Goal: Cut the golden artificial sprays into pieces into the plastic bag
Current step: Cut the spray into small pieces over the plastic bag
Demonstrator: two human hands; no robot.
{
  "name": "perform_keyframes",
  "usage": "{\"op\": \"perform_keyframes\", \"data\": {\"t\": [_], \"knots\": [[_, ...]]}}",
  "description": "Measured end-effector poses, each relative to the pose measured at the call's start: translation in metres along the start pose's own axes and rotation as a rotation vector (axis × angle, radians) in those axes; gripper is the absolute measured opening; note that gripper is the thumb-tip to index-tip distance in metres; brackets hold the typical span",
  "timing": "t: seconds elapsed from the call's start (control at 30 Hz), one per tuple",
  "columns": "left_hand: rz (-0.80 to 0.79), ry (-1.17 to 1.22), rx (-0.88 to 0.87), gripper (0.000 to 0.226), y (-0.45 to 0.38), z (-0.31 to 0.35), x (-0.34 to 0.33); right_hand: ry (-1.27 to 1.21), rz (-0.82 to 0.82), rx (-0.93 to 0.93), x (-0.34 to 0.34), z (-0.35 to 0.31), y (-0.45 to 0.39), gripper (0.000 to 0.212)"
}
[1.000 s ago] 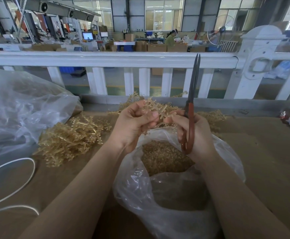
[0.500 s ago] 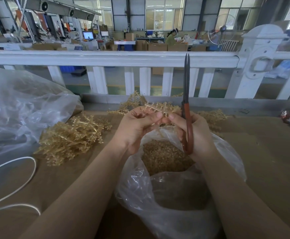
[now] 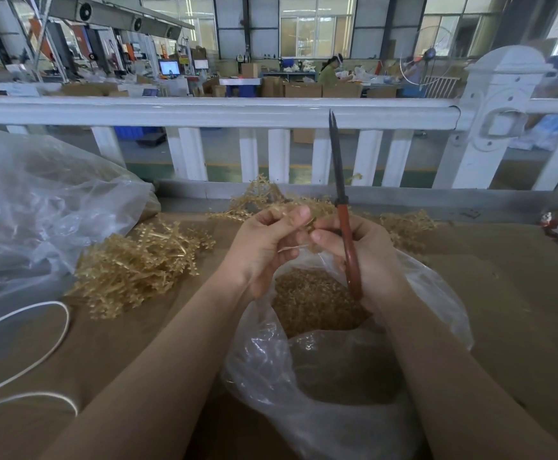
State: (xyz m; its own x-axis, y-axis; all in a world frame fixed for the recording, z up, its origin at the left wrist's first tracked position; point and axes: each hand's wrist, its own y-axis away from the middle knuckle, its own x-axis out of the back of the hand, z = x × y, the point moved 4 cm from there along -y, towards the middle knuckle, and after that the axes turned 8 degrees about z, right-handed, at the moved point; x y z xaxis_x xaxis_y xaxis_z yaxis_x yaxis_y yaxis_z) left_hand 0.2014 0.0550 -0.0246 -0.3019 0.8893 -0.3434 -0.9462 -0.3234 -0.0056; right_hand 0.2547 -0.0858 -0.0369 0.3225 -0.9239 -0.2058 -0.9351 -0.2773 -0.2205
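Scissors [image 3: 344, 207] tilted further left; right hand [image 3: 363, 257] grips handles, blades upright, closed. Left hand [image 3: 264, 247] pinches golden spray [image 3: 310, 224] above plastic bag [image 3: 304, 386]

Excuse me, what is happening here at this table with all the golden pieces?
A person is cutting golden artificial sprays. The left hand pinches a small spray piece above the open plastic bag, which already holds many cut bits. The right hand grips red-handled scissors, blades pointing up and nearly closed. An uncut pile lies to the left.
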Motion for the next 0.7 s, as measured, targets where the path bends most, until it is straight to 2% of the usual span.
{"op": "perform_keyframes", "data": {"t": [0.07, 0.13, 0.2, 0.3, 0.4, 0.6, 0.7], "knots": [[-0.062, -0.151, 0.032, 0.043, 0.002, -0.002, -0.002, 0.0, 0.041, 0.031, 0.001, -0.002, 0.0, 0.029], [-0.109, -0.269, 0.051, 0.035, 0.004, -0.005, -0.003, -0.007, 0.076, 0.062, 0.005, -0.003, -0.002, 0.021], [-0.117, -0.287, 0.054, 0.027, 0.005, -0.007, -0.003, 0.0, 0.089, 0.089, 0.007, -0.002, -0.003, 0.014], [-0.111, -0.244, 0.042, 0.022, 0.003, -0.007, -0.001, 0.012, 0.078, 0.118, 0.005, -0.002, -0.002, 0.015], [-0.082, -0.147, 0.012, 0.021, 0.001, -0.005, 0.003, 0.078, 0.107, 0.164, 0.004, -0.003, -0.003, 0.028], [0.066, 0.021, -0.057, 0.024, -0.003, 0.001, 0.009, 0.317, 0.126, 0.23, 0.008, -0.004, -0.004, 0.023], [0.105, 0.058, -0.096, 0.016, -0.004, 0.005, 0.012, 0.459, 0.108, 0.232, 0.007, -0.003, -0.002, 0.043]]}}
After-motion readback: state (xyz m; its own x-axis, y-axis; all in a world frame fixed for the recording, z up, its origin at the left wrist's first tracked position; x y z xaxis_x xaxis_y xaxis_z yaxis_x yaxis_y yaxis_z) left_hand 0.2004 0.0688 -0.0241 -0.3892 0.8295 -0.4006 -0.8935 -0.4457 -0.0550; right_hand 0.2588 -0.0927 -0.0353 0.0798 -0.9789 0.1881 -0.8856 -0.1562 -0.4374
